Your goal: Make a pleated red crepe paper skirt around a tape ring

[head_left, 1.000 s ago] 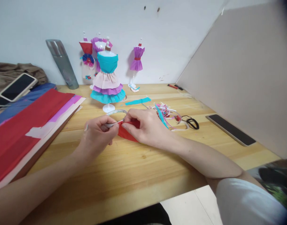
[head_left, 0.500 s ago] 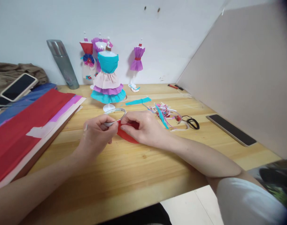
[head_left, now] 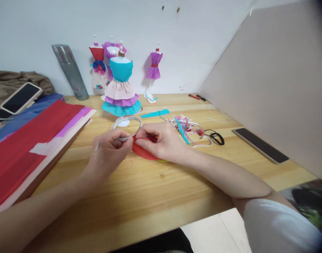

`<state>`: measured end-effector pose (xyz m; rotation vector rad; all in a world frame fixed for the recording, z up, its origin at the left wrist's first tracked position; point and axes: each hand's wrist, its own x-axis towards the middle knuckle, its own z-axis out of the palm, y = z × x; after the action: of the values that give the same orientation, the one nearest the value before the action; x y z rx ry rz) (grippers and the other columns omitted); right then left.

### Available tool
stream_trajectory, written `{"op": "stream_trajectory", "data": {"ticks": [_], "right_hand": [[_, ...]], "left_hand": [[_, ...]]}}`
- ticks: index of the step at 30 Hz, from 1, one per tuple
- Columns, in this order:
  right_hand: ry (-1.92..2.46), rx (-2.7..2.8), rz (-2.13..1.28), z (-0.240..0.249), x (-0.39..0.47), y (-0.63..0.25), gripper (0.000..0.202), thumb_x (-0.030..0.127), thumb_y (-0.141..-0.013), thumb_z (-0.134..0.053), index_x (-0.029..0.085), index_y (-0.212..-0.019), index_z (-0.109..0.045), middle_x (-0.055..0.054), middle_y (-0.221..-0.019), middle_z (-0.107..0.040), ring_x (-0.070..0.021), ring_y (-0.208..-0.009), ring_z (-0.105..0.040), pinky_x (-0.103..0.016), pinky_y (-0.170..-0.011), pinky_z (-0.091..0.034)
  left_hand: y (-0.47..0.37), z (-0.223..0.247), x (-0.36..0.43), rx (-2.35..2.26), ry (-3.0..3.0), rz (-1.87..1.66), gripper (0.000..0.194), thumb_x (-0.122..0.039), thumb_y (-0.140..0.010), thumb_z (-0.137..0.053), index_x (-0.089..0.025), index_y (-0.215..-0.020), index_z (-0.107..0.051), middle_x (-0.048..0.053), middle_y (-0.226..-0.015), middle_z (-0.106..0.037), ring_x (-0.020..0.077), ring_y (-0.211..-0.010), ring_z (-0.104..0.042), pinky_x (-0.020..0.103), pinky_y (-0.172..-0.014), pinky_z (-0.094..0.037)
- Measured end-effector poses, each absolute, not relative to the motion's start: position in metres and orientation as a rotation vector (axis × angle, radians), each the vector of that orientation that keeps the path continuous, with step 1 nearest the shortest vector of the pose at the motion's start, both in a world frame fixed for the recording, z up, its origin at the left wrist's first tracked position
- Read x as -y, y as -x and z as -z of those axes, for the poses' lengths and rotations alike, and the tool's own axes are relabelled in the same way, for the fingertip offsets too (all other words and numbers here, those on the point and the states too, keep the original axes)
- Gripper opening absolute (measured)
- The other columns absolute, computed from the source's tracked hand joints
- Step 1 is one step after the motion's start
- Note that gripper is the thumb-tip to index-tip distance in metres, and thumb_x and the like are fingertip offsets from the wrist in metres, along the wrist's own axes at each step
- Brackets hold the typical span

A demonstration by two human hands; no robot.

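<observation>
My left hand (head_left: 110, 149) pinches a thin roll of tape (head_left: 139, 124), whose ring tilts up beyond my fingers. Close beside it, my right hand (head_left: 161, 140) is closed with thumb and forefinger on the edge of a piece of red crepe paper (head_left: 145, 151). The fingertips of both hands almost meet where the tape touches the red paper. Part of the red paper is hidden under my right hand, and a bit of yellow shows below that hand. Just behind the tape stands a mini dress form in a layered turquoise, pink and purple dress (head_left: 121, 86).
Stacked crepe paper sheets (head_left: 45, 140) and a phone (head_left: 21, 98) lie left. A bottle (head_left: 71, 72) leans on the wall near more dress forms (head_left: 155, 65). Paper scraps (head_left: 185, 126), a black hair tie (head_left: 217, 138) and another phone (head_left: 261, 146) lie right.
The tape ring has tipped further up and left, showing more of its opening. My right hand has shifted slightly, and a yellow bit now shows beneath it.
</observation>
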<state>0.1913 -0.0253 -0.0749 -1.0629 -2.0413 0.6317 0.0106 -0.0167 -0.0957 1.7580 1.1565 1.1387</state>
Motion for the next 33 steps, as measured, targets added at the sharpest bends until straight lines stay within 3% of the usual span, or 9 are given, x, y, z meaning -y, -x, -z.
{"op": "stream_trajectory", "data": {"ticks": [9,25,30,33], "right_hand": [[1.115,1.984,-0.514,0.076,0.022,-0.192,0.015,0.021,-0.081,-0.064,0.018,-0.07,-0.053,0.002,-0.069,-0.059,-0.0091,-0.06,-0.047,-0.024,-0.058,-0.036],[1.177,1.942,-0.514,0.078,0.017,-0.193,0.028,0.026,-0.076,-0.071,0.019,-0.068,-0.045,0.003,-0.064,-0.055,-0.009,-0.058,-0.045,-0.025,-0.056,-0.034],[1.21,1.971,-0.402,0.073,0.019,-0.196,0.021,0.028,-0.079,-0.067,0.019,-0.072,-0.05,0.001,-0.068,-0.059,-0.0109,-0.06,-0.049,-0.027,-0.059,-0.033],[1.243,1.984,-0.375,0.068,0.021,-0.197,0.016,0.026,-0.08,-0.065,0.019,-0.074,-0.052,0.001,-0.067,-0.06,-0.0116,-0.062,-0.051,-0.026,-0.06,-0.034]], "left_hand": [[-0.011,0.093,0.018,-1.204,-1.834,-1.134,0.016,-0.031,-0.078,-0.063,-0.019,-0.069,-0.065,-0.003,-0.055,-0.057,0.0092,-0.047,-0.049,0.021,-0.044,-0.037],[-0.007,0.095,0.016,-1.115,-2.254,-1.219,0.017,-0.02,-0.08,-0.059,-0.019,-0.063,-0.063,-0.004,-0.053,-0.053,0.0077,-0.049,-0.043,0.023,-0.051,-0.035],[-0.009,0.09,0.013,-1.149,-1.979,-1.146,0.014,-0.025,-0.079,-0.06,-0.019,-0.067,-0.065,-0.004,-0.05,-0.053,0.0092,-0.047,-0.048,0.022,-0.045,-0.036],[-0.008,0.088,0.011,-1.139,-1.826,-1.094,0.014,-0.028,-0.078,-0.063,-0.019,-0.068,-0.064,-0.005,-0.046,-0.052,0.0074,-0.038,-0.043,0.02,-0.038,-0.031]]}}
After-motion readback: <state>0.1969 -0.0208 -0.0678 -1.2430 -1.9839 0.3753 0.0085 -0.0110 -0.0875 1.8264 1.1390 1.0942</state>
